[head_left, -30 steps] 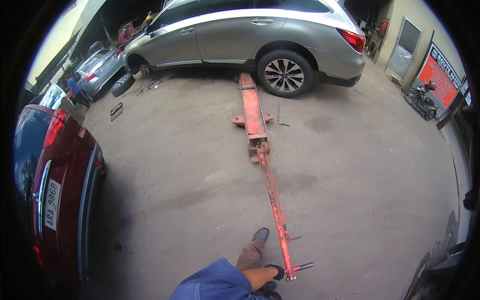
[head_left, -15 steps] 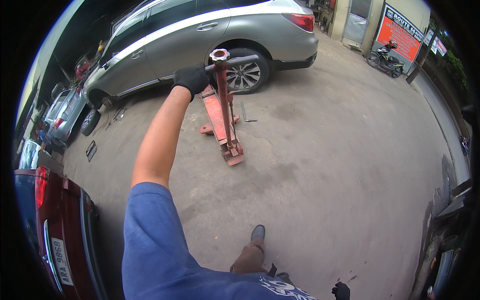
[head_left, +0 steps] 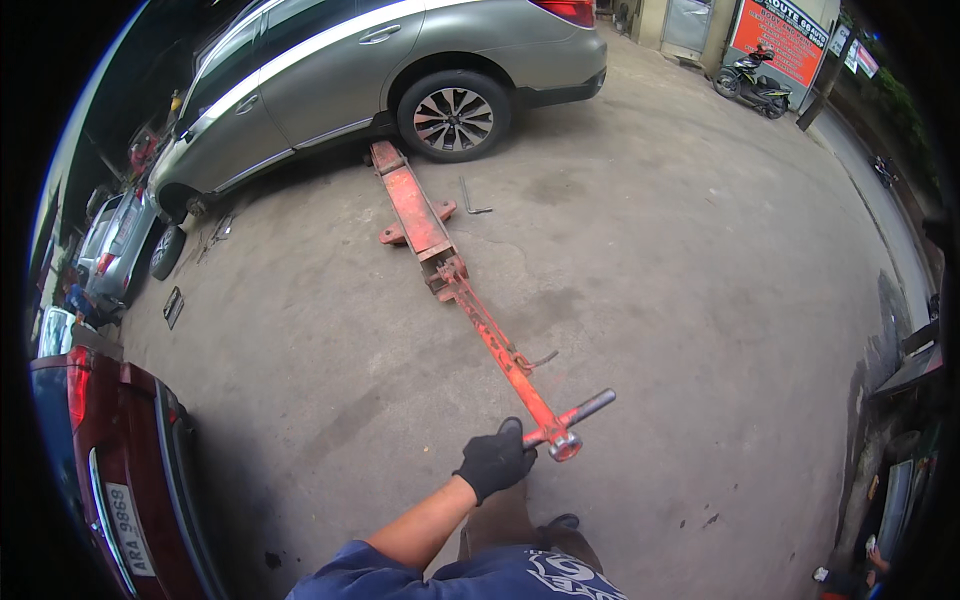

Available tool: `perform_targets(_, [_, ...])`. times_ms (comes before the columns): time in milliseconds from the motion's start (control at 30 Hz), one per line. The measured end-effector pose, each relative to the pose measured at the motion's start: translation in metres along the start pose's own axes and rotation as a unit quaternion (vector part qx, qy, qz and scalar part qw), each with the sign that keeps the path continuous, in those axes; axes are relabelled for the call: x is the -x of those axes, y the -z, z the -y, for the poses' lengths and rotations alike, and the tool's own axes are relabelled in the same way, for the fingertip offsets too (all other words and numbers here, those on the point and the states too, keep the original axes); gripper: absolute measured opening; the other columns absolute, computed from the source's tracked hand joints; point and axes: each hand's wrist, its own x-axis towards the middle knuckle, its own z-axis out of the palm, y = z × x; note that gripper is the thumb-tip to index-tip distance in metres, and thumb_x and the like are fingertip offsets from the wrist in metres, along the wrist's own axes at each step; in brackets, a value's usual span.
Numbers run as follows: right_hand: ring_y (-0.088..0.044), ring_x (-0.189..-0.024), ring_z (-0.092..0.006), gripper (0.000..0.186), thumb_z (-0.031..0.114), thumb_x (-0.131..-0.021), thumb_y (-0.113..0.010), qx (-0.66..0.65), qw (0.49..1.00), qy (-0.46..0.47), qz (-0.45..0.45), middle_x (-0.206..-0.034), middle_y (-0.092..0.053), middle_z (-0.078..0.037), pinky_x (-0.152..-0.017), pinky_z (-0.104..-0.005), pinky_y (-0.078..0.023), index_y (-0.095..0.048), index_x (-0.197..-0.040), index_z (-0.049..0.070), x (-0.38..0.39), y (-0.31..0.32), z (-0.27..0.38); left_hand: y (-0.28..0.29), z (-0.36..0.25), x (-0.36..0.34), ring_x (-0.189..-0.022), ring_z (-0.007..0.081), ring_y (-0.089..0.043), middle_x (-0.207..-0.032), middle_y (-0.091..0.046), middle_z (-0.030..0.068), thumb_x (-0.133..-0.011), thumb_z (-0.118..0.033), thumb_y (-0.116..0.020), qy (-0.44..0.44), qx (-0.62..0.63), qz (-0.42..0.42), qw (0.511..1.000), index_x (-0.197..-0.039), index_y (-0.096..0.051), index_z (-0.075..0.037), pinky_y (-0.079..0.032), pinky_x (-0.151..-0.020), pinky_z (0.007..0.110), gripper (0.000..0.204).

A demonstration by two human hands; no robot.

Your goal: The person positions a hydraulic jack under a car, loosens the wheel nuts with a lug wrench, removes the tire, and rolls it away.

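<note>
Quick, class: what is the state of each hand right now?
Left hand: closed, holding the crossbar of the red jack handle.
Right hand: out of view, so cannot be told.
</note>
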Motion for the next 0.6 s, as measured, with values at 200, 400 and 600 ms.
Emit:
perform_targets(200, [-0.069,-0.089,-0.0214,0.028,0.023,-0.091,-0.067,0.015,0.995,0.026,-0.091,-0.107,-0.075,-0.011,-0.077,-0.0377,-0.054,-0.07,-0.114,0.007,0.029,0.063,0.027,-0.294,0.001,-0.031,-0.11,0.0375,-0.071,-0.12,-0.072,0.0221,-0.091,-0.045,-0.063,0.05,0.049,0.425,0.903,-0.123,-0.069,-0.002,-0.054,-0.094,0.047,0.054])
perform_targets(400, [-0.066,-0.079,-0.0237,0.022,0.027,-0.093,-0.064,0.093,0.961,0.236,-0.106,-0.094,-0.074,-0.01,-0.07,-0.0392,-0.052,-0.072,-0.098,0.007,0.023,0.066,0.055,-0.1,0.005,-0.046,-0.059,0.0232,-0.064,-0.072,-0.068,0.0108,-0.096,-0.063,-0.057,-0.075,0.088,0.482,0.869,-0.094,-0.07,-0.002,-0.051,-0.062,0.04,0.062])
perform_targets(600, [-0.061,-0.057,-0.0204,0.038,0.037,-0.095,-0.063,-0.19,0.971,-0.099,-0.104,-0.083,-0.074,-0.013,-0.052,-0.039,-0.047,-0.072,-0.111,0.005,-0.038,0.044,0.155,0.332,0.05,-0.103,-0.068,0.0183,-0.075,-0.078,-0.074,0.0072,-0.095,-0.055,-0.063,-0.013,-0.077,0.087,0.993,-0.102,-0.073,-0.009,-0.057,-0.07,0.033,0.047])
